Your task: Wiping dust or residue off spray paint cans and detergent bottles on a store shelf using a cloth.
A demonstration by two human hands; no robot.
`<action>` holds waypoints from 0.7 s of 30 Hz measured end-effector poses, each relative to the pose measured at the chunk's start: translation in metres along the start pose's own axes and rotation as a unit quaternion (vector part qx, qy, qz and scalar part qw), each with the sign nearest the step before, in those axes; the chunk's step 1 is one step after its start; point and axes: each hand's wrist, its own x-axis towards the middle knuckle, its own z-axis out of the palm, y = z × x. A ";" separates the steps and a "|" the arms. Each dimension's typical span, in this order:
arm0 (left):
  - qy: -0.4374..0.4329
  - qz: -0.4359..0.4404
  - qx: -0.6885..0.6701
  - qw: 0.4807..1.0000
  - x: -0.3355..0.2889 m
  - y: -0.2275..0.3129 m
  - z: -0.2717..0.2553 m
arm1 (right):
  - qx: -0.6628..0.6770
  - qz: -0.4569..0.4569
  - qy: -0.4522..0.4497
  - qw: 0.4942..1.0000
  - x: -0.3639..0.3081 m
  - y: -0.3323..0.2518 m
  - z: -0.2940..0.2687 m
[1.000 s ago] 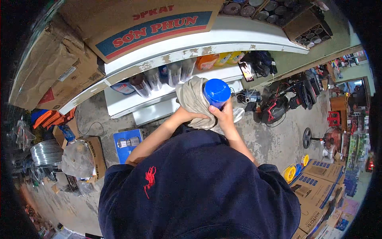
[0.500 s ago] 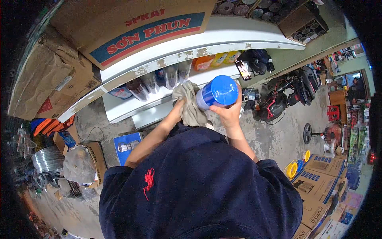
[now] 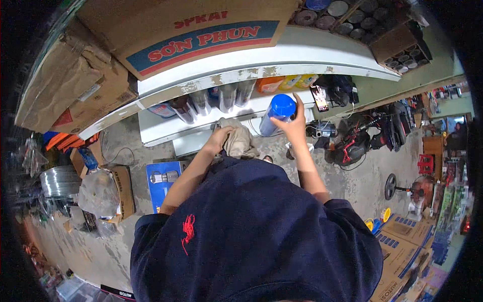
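My right hand is wrapped round a clear plastic canister with a blue lid, its thumb and fingers on either side. The canister is tilted, its lid toward me, in front of the white shelf's right part. In my left hand is a crumpled grey-beige cloth, bunched up close to my body. Cloth and canister are apart. Whether the canister's base touches the shelf I cannot tell.
Several clear tumblers stand on the white lower shelf, beside orange and yellow bottles. A lit phone lies at their right. A big cardboard box sits on the upper shelf. Left of me stands a blue box.
The canister has moved away from me and the cloth, toward the shelf, with my right hand still round it. My left hand has drawn the cloth slightly back. The view has shifted a little.
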 end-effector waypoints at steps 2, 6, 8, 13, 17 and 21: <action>0.043 0.096 0.189 0.976 -0.001 0.001 0.004 | -0.069 -0.032 0.010 0.997 0.020 0.039 0.004; -0.033 0.124 0.464 0.876 0.026 -0.019 -0.039 | -0.170 -0.078 0.023 0.982 0.050 0.053 0.023; 0.001 0.133 0.562 0.816 0.036 -0.034 -0.058 | -0.178 -0.050 0.004 0.983 0.063 0.063 0.034; -0.017 0.012 0.687 0.727 -0.012 0.007 0.021 | -0.202 0.038 -0.074 0.976 0.082 0.086 0.039; -0.002 0.116 0.729 0.675 -0.014 -0.004 0.013 | -0.145 -0.057 -0.085 0.984 0.096 0.106 0.053; -0.011 0.126 0.690 0.713 0.007 -0.028 -0.014 | -0.199 -0.159 -0.038 0.966 0.111 0.138 0.069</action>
